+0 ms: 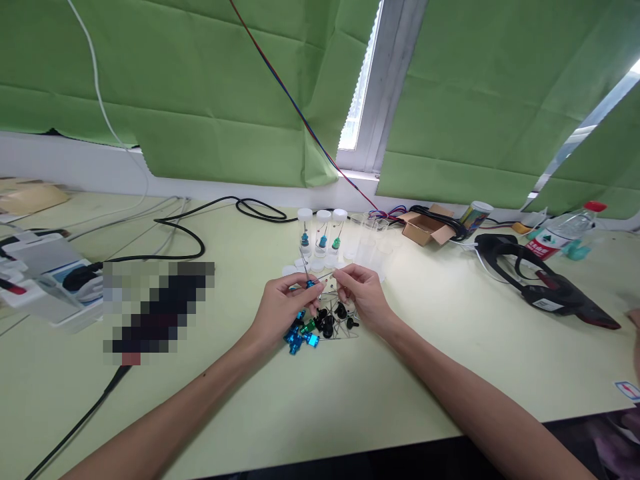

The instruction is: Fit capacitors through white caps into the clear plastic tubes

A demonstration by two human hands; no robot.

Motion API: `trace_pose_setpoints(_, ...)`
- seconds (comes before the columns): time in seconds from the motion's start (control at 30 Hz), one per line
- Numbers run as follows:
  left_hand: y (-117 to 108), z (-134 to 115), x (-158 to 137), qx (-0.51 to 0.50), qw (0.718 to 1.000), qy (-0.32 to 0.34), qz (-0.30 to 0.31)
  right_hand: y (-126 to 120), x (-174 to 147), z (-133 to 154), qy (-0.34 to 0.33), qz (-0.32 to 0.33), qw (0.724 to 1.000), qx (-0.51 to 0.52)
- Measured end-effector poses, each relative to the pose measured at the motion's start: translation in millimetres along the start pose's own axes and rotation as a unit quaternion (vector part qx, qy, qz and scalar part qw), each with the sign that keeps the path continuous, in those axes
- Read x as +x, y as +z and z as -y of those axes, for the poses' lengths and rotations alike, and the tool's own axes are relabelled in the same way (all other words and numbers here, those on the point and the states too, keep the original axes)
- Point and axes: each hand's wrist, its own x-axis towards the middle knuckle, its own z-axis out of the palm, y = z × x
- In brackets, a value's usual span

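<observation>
Before three capped vials (323, 233), the left grip (283, 305) pinches one blue fitting (311, 284), the right grip (367, 297) one wire (325, 275).

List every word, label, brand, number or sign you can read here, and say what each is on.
No words or numbers read clearly.
Bottle: red-and-white label, characters too blurred.
Black device: white sticker, print too small.
Can: colored print, too small.
Table: blue-edged sticker, red mark, perhaps an arrow.
</observation>
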Motion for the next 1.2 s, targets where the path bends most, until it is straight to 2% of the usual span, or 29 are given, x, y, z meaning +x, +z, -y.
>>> trace_pose_setpoints(0.5, -0.2, 1.3, -0.7, 0.059, 0.997, 0.041, -0.003, 2.3, -2.3, 2.2, 0.029, 0.003, 0.999, 0.020)
trace_pose_setpoints(0.73, 0.6, -2.2, 1.1, 0.001, 1.000, -0.003, -0.006, 2.0, -2.4, 2.8, 0.031, 0.011, 0.999, 0.009)
trace_pose_setpoints(0.97, -0.1, -3.1, 0.7, -0.064, 0.997, -0.031, -0.005, 0.0, -3.5, 6.2, -0.028, 0.058, 0.998, -0.008)
trace_pose_setpoints(1.2, 0.6, -5.7, 0.9, -0.080, 0.996, -0.043, 0.000, -1.4, -3.0, 3.0, -0.039, 0.063, 0.997, -0.018)
